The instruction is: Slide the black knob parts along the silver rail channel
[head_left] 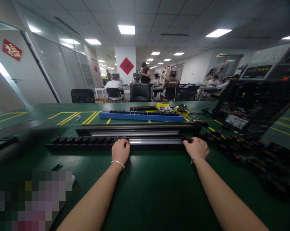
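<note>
A long black rail [87,145] with a silver channel lies across the green table [147,192] in front of me, its left half filled with several small black parts [80,139]. My left hand [121,150] rests on the rail where the row of parts ends, fingers curled down onto it. My right hand [196,147] is closed at the rail's right end, against a chain of black parts [222,138]. Each wrist wears a thin bracelet.
A second black and silver rail [140,129] lies just behind, then a blue rail [140,116] loaded with black parts. A metal dish [164,109] and yellow box sit beyond. A dark machine [253,106] stands at right. Other people sit at far tables.
</note>
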The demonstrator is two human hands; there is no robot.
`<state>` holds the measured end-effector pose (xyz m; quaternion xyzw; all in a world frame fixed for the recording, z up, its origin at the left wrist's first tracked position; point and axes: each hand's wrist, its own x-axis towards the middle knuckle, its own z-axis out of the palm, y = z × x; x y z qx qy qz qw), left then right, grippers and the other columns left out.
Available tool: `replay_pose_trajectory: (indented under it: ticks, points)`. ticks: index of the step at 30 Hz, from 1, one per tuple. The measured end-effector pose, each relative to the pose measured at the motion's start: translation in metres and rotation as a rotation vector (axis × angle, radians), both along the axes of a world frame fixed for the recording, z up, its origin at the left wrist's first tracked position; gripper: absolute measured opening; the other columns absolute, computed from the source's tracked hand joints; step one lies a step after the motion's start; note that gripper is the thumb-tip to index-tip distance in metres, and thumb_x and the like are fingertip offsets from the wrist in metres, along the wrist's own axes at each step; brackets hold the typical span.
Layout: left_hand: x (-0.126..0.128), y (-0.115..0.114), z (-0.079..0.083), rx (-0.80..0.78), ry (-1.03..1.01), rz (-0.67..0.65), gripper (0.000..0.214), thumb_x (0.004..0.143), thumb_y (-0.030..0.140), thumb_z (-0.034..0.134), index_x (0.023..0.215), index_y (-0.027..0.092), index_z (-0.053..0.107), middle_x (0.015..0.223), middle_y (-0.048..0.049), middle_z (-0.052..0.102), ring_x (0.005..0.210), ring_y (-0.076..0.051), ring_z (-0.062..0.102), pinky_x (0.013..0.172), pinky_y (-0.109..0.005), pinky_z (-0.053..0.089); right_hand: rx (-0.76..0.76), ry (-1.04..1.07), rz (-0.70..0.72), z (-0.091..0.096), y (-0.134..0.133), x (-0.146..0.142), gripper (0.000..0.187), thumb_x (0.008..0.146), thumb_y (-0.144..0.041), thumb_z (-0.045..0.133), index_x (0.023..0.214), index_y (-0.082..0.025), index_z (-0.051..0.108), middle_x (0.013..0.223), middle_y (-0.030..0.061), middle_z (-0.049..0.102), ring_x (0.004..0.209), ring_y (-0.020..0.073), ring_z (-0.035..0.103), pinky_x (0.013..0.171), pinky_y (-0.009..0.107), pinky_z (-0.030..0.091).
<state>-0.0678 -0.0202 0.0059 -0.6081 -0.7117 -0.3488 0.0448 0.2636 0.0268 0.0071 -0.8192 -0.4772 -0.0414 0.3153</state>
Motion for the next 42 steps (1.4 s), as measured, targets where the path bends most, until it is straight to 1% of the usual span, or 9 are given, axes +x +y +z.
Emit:
replay_pose_trajectory:
  ticks: [3, 5, 11, 17, 23, 26, 30, 34, 42]
  points:
    - [0.001, 0.000, 0.001, -0.007, -0.001, 0.003, 0.021, 0.079, 0.021, 0.044, 0.078, 0.022, 0.065, 0.089, -0.0035, 0.065, 0.086, -0.021, 0.056, 0.081, -0.033, 0.042, 0.016, 0.021, -0.027, -0.002, 0.001, 0.004, 0.038, 0.071, -0.044, 0.050, 0.101, -0.023, 0.062, 0.124, 0.0094, 0.051, 0.119, 0.0319, 0.037, 0.095, 0.052, 0.030]
    - [0.001, -0.001, 0.001, -0.008, -0.003, 0.004, 0.021, 0.079, 0.021, 0.044, 0.078, 0.022, 0.065, 0.089, -0.0034, 0.065, 0.087, -0.021, 0.056, 0.081, -0.033, 0.042, 0.023, 0.049, -0.041, -0.003, 0.002, 0.005, 0.039, 0.070, -0.044, 0.050, 0.101, -0.023, 0.061, 0.126, 0.0093, 0.050, 0.118, 0.0327, 0.038, 0.094, 0.052, 0.031]
    - [0.001, -0.001, -0.001, -0.007, 0.002, 0.008, 0.020, 0.079, 0.021, 0.045, 0.078, 0.023, 0.065, 0.089, -0.0036, 0.065, 0.086, -0.021, 0.056, 0.081, -0.034, 0.043, 0.017, 0.097, -0.035, 0.000, 0.000, 0.005, 0.037, 0.069, -0.044, 0.051, 0.099, -0.024, 0.062, 0.119, 0.0082, 0.054, 0.111, 0.0313, 0.044, 0.093, 0.051, 0.033]
    - [0.000, -0.001, -0.001, 0.000, -0.003, 0.010, 0.020, 0.079, 0.021, 0.045, 0.078, 0.023, 0.065, 0.089, -0.0034, 0.065, 0.086, -0.020, 0.056, 0.082, -0.034, 0.042, -0.012, 0.120, -0.062, 0.002, 0.000, 0.010, 0.041, 0.070, -0.044, 0.050, 0.104, -0.024, 0.062, 0.118, 0.0109, 0.054, 0.109, 0.0324, 0.046, 0.090, 0.053, 0.036]
    - [0.000, -0.001, -0.001, -0.005, -0.006, 0.004, 0.020, 0.079, 0.022, 0.044, 0.078, 0.023, 0.064, 0.088, -0.0032, 0.065, 0.086, -0.021, 0.056, 0.081, -0.034, 0.043, -0.022, 0.117, -0.082, 0.002, 0.002, 0.017, 0.044, 0.071, -0.045, 0.049, 0.107, -0.022, 0.062, 0.119, 0.0124, 0.054, 0.106, 0.0330, 0.049, 0.090, 0.052, 0.037]
    - [0.000, 0.000, -0.001, -0.010, 0.001, 0.007, 0.020, 0.080, 0.022, 0.044, 0.078, 0.023, 0.064, 0.089, -0.0032, 0.065, 0.087, -0.021, 0.055, 0.082, -0.034, 0.043, -0.025, 0.120, -0.081, 0.003, 0.002, 0.019, 0.046, 0.072, -0.045, 0.049, 0.108, -0.020, 0.062, 0.118, 0.0132, 0.055, 0.105, 0.0327, 0.050, 0.089, 0.050, 0.039]
    - [0.000, 0.000, -0.001, -0.012, 0.005, 0.009, 0.020, 0.080, 0.021, 0.044, 0.078, 0.023, 0.064, 0.089, -0.0030, 0.065, 0.087, -0.021, 0.055, 0.083, -0.034, 0.043, -0.008, 0.138, -0.072, 0.001, 0.003, 0.023, 0.045, 0.071, -0.044, 0.050, 0.107, -0.019, 0.063, 0.116, 0.0138, 0.055, 0.103, 0.0310, 0.051, 0.087, 0.045, 0.043]
    - [-0.001, 0.000, -0.003, -0.002, 0.003, 0.006, 0.020, 0.079, 0.021, 0.044, 0.078, 0.023, 0.064, 0.089, -0.0028, 0.065, 0.086, -0.021, 0.055, 0.082, -0.034, 0.043, 0.023, 0.154, -0.057, -0.001, 0.005, 0.027, 0.045, 0.071, -0.043, 0.051, 0.106, -0.018, 0.063, 0.115, 0.0147, 0.054, 0.103, 0.0308, 0.051, 0.087, 0.043, 0.043]
    - [-0.001, 0.000, -0.002, 0.002, -0.010, 0.001, 0.019, 0.079, 0.021, 0.045, 0.077, 0.023, 0.064, 0.089, -0.0034, 0.065, 0.087, -0.021, 0.056, 0.082, -0.034, 0.043, 0.005, 0.251, -0.082, -0.001, 0.005, 0.033, 0.047, 0.071, -0.042, 0.051, 0.112, -0.022, 0.059, 0.121, 0.0116, 0.048, 0.099, 0.0259, 0.055, 0.085, 0.039, 0.044]
